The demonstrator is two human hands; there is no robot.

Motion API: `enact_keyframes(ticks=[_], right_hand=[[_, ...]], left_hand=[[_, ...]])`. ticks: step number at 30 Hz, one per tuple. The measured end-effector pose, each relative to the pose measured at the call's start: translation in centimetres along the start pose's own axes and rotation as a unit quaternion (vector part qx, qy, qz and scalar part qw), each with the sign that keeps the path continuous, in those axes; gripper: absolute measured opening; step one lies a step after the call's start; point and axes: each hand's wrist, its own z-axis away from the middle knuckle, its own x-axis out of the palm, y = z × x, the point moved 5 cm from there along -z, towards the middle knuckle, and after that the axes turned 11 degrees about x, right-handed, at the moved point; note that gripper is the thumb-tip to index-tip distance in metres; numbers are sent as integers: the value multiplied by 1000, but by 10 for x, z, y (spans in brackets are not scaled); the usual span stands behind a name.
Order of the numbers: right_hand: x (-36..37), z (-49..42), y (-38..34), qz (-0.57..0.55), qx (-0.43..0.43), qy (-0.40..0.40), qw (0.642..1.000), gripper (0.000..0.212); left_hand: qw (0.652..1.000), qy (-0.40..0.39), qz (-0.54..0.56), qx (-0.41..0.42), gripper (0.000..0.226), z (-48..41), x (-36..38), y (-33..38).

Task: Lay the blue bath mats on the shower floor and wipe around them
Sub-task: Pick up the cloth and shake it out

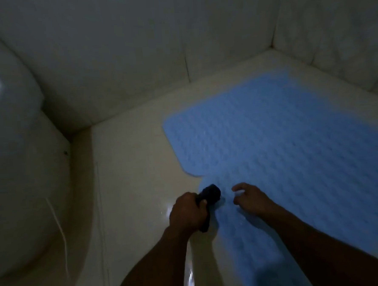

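Far mat [282, 132] and near mat [267, 248] are laid touching on the shower floor [130, 168]. A dark cloth [211, 193] is clenched in the left hand [188, 211] at the mat edge, likely for wiping. The right hand [251, 198] is set on the near mat, probably steadying it; fingers bent, hold cannot be told.

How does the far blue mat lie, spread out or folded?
Spread out: the far blue mat lies flat on the shower floor, its whole bumpy face showing, no fold visible.

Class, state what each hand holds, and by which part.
Left hand grips a dark, blurred cloth-like bundle round its middle. Right hand curls over the bumpy blue mat; hold unclear.
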Motion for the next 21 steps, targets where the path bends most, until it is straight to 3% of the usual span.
enact_keyframes(ticks=[3, 6, 16, 21], right_hand=[[-34, 23, -66, -80, -64, -36, 994, 37], [-78, 50, -130, -112, -134, -32, 984, 23], [-229, 143, -271, -52, -319, 151, 934, 9], [-275, 194, -315, 0, -379, 205, 902, 10]], left_hand=[[997, 10, 70, 25, 24, -22, -56, 36], [992, 46, 94, 75, 21, -40, -124, 83], [960, 131, 121, 214, 34, -42, -305, 218], [932, 134, 209, 263, 37, -35, -355, 260]])
